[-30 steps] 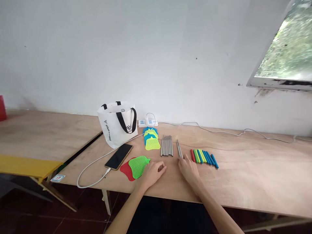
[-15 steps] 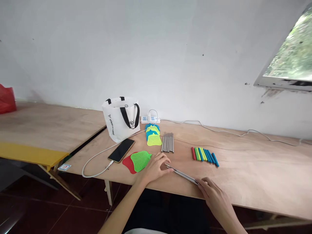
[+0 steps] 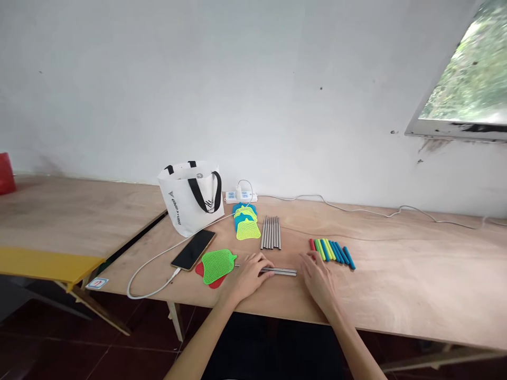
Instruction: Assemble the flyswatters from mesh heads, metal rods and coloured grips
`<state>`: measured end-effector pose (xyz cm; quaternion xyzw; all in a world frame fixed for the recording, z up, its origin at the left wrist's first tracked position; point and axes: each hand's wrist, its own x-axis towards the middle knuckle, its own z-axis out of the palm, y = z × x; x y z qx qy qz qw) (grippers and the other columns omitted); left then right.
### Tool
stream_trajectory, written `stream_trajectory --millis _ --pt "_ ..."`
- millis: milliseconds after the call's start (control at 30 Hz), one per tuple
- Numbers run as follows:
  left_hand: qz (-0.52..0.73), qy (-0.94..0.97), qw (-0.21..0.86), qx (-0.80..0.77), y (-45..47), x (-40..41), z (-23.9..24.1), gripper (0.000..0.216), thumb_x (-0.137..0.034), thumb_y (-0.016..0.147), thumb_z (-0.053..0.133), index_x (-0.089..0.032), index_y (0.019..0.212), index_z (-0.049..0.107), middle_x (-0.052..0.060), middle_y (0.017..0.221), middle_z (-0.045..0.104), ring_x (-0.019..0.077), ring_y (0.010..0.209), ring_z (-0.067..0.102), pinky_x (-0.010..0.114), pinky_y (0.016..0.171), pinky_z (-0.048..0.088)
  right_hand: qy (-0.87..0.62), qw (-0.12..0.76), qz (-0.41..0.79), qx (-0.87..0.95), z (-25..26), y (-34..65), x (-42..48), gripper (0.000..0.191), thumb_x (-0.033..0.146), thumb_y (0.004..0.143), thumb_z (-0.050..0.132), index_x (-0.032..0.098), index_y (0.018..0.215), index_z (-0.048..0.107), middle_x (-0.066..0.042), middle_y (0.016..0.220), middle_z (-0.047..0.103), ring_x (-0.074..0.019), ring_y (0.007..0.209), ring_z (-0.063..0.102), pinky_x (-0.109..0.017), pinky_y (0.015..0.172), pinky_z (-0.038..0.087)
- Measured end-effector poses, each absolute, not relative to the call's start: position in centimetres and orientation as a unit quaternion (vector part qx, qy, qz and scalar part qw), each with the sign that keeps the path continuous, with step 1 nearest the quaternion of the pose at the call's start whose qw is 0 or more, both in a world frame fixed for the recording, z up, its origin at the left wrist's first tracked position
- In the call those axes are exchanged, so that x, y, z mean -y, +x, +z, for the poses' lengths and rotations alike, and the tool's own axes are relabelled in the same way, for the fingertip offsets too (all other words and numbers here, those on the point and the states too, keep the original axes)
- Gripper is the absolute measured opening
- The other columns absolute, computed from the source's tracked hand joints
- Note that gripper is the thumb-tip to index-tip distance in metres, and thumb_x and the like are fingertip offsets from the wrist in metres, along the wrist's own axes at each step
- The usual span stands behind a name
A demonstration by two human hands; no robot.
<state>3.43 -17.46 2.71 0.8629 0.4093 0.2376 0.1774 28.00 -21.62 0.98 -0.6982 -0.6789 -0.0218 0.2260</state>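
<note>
A pair of metal rods point(image 3: 285, 272), held slantwise between both hands a moment earlier, was now laid crosswise low over the bench point(image 3: 412, 287). The rods were gripped by the curled fingers of the left hand point(image 3: 249, 275), so the right hand point(image 3: 319, 278) seemed freed from them. The right fingers were stretched toward a row of coloured tubes point(image 3: 341, 253); whether the red one was pinched could not be told, its near end being hidden. Close by the left wrist, a green mesh piece point(image 3: 217, 266) was overlapped on a red mesh piece point(image 3: 217, 283), leaving little room there. More rods point(image 3: 271, 232) were lined up beyond. Farther left, a phone point(image 3: 193, 250) was partly ringed by a white cable point(image 3: 131, 274), beside a white bag point(image 3: 184, 206).
</note>
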Motion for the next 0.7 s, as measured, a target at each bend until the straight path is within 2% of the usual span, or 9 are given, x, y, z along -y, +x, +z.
stream_trajectory --millis 100,167,233,333,467,600,700 --pt "0.236 0.864 0.168 -0.412 3.4 17.6 2.8 0.020 -0.044 0.100 0.058 -0.031 0.110 0.069 0.000 0.111 0.064 0.0226 0.109 0.058 0.037 0.095 0.044 -0.754 0.169 -0.078 0.631 0.4 28.1 21.1 0.047 0.035 0.101 0.033 0.022 0.138 0.059 -0.016 0.156 0.041 -0.0237 0.093 0.067 -0.032 0.063 0.052" --pt "0.237 0.865 0.160 -0.411 3.4 17.7 2.9 0.021 -0.043 0.099 0.057 -0.030 0.110 0.069 0.001 0.111 0.064 0.0224 0.108 0.058 0.037 0.095 0.044 -0.777 0.144 -0.091 0.606 0.1 28.0 21.1 0.053 0.040 0.101 0.034 0.017 0.145 0.053 -0.020 0.159 0.035 -0.0272 0.097 0.067 -0.035 0.064 0.052" --pt "0.237 0.867 0.156 -0.409 3.4 17.7 2.9 0.021 -0.042 0.099 0.057 -0.030 0.111 0.069 0.001 0.111 0.063 0.0223 0.108 0.058 0.037 0.094 0.044 -0.784 0.133 -0.086 0.600 -0.1 28.0 21.1 0.054 0.041 0.102 0.033 0.016 0.146 0.051 -0.021 0.157 0.040 -0.0287 0.102 0.067 -0.037 0.069 0.053" --pt "0.236 0.869 0.156 -0.406 3.4 17.6 2.8 0.021 -0.041 0.100 0.056 -0.029 0.111 0.069 0.001 0.111 0.063 0.0224 0.107 0.058 0.037 0.094 0.044 -0.770 0.138 -0.073 0.619 -0.1 28.2 21.2 0.046 0.038 0.103 0.034 0.022 0.140 0.057 -0.015 0.151 0.048 -0.0263 0.108 0.065 -0.034 0.073 0.052" --pt "0.237 0.869 0.157 -0.405 3.5 17.5 2.7 0.021 -0.041 0.100 0.056 -0.029 0.111 0.068 0.002 0.111 0.063 0.0227 0.107 0.058 0.037 0.095 0.044 -0.767 0.156 -0.104 0.614 -0.1 28.5 21.2 0.044 0.035 0.102 0.038 0.023 0.142 0.053 -0.014 0.151 0.047 -0.0256 0.109 0.062 -0.031 0.069 0.050" --pt "0.235 0.868 0.157 -0.408 3.5 17.6 2.9 0.020 -0.041 0.100 0.056 -0.029 0.111 0.068 0.001 0.111 0.063 0.0224 0.107 0.058 0.037 0.095 0.044 -0.744 0.155 -0.113 0.640 -0.5 28.6 21.0 0.036 0.031 0.104 0.035 0.022 0.116 0.067 -0.011 0.136 0.059 -0.0255 0.117 0.058 -0.030 0.072 0.049" --pt "0.231 0.871 0.150 -0.407 3.5 17.7 3.1 0.020 -0.040 0.100 0.055 -0.029 0.112 0.068 0.002 0.111 0.063 0.0228 0.107 0.058 0.037 0.094 0.044 -0.742 0.161 -0.102 0.643 -0.7 28.9 20.8 0.034 0.028 0.104 0.034 0.022 0.111 0.067 -0.011 0.126 0.062 -0.0225 0.106 0.061 -0.029 0.068 0.047"
